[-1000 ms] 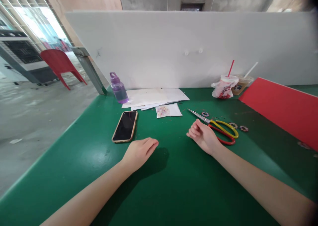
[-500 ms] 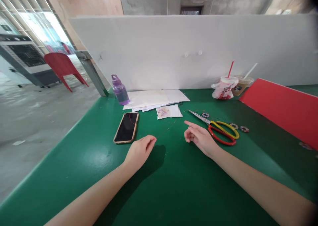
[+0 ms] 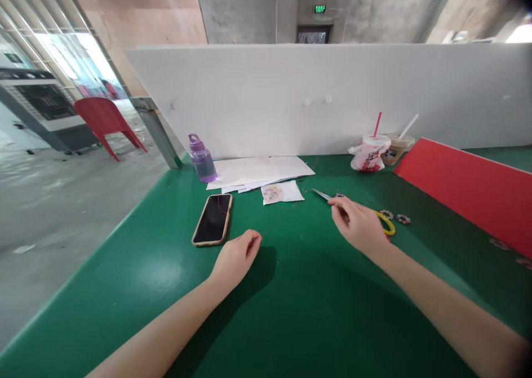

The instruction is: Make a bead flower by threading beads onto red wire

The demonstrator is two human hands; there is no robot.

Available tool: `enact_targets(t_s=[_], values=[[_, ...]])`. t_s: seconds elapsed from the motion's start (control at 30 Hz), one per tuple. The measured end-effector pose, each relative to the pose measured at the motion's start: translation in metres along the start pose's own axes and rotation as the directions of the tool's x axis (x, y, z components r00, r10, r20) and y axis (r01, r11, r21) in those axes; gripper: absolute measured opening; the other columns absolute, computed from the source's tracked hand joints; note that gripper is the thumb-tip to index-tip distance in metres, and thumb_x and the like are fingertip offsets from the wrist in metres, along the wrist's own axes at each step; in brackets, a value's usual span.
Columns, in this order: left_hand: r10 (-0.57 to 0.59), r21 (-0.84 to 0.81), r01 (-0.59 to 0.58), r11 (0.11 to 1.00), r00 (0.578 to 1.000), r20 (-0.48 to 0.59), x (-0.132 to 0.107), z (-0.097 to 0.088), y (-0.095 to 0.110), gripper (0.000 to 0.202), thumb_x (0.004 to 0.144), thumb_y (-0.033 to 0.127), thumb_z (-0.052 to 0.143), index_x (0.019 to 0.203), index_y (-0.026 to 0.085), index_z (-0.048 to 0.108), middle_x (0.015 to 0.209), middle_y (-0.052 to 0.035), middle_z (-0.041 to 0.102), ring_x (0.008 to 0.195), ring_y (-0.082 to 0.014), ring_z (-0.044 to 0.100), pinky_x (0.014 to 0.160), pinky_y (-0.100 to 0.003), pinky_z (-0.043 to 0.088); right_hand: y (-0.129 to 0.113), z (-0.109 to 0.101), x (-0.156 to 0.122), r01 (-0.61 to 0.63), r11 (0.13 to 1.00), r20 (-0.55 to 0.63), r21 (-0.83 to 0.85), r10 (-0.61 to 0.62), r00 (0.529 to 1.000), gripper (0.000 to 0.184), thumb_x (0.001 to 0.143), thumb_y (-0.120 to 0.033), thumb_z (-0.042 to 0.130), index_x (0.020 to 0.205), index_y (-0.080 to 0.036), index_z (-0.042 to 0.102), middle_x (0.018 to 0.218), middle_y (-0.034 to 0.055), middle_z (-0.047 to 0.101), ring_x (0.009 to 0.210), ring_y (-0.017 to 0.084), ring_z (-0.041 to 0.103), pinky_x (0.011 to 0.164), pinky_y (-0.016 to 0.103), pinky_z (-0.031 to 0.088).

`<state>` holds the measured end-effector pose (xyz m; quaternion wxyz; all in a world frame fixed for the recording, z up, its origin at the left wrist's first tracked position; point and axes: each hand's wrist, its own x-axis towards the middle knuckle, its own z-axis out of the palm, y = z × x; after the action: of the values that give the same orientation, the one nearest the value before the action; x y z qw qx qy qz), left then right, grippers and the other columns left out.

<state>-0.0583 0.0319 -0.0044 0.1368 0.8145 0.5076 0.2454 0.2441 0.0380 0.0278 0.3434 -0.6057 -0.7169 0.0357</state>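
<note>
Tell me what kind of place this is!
It looks like a simple workshop, maybe in an unfinished building: the wall is bare and grey, a green exit sign hangs there, and scissors lie on the table.

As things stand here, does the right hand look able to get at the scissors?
Quite likely yes: in this view the right hand covers the middle of the scissors, with part of the yellow handle showing past it, and nothing appears to block the way. Whether it touches them is unclear.
</note>
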Motion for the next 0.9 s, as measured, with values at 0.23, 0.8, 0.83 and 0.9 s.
enact_targets(t_s=[0.23, 0.8, 0.83, 0.9], values=[[-0.031, -0.006, 0.031, 0.999, 0.999, 0.024, 0.000, 0.000, 0.001, 0.016, 0.091, 0.026, 0.036, 0.088, 0.020, 0.051, 0.059, 0.0030, 0.054, 0.050, -0.0134, 0.052, 0.050, -0.023, 0.034, 0.054, -0.016, -0.005, -0.042, 0.909, 0.021, -0.414, 0.056, 0.998, 0.029, 0.086, -0.035, 0.039, 0.094, -0.015, 0.060, 0.096, 0.0150, 0.062, 0.094, 0.030, 0.056, 0.074, 0.038, 0.040], [-0.030, -0.044, 0.031, 0.999, 0.999, 0.017, 0.001, 0.000, 0.004, 0.016, 0.092, 0.028, 0.035, 0.091, 0.021, 0.049, 0.061, 0.0028, 0.055, 0.052, -0.0133, 0.053, 0.051, -0.023, 0.035, 0.103, -0.011, -0.008, 0.015, 0.824, 0.180, -0.567, 0.106, 0.978, 0.034, 0.085, -0.037, 0.049, 0.100, -0.009, 0.060, 0.093, 0.0171, 0.060, 0.088, 0.029, 0.059, 0.078, 0.039, 0.044], [-0.030, -0.047, 0.031, 0.998, 0.999, 0.013, 0.001, 0.000, 0.004, 0.016, 0.092, 0.028, 0.035, 0.091, 0.021, 0.049, 0.061, 0.0030, 0.054, 0.051, -0.0131, 0.052, 0.051, -0.022, 0.035, 0.102, -0.011, -0.008, 0.006, 0.829, 0.167, -0.560, 0.106, 0.980, 0.035, 0.085, -0.037, 0.048, 0.102, -0.008, 0.059, 0.095, 0.0182, 0.060, 0.088, 0.030, 0.059, 0.077, 0.040, 0.044], [-0.028, -0.052, 0.028, 0.998, 1.000, 0.005, 0.001, 0.000, 0.004, 0.016, 0.092, 0.029, 0.035, 0.091, 0.021, 0.049, 0.060, 0.0032, 0.054, 0.051, -0.0128, 0.052, 0.051, -0.022, 0.035, 0.097, -0.011, -0.008, -0.020, 0.843, 0.136, -0.537, 0.110, 0.984, 0.037, 0.086, -0.037, 0.047, 0.106, -0.008, 0.057, 0.101, 0.0206, 0.058, 0.090, 0.030, 0.059, 0.075, 0.040, 0.045]])
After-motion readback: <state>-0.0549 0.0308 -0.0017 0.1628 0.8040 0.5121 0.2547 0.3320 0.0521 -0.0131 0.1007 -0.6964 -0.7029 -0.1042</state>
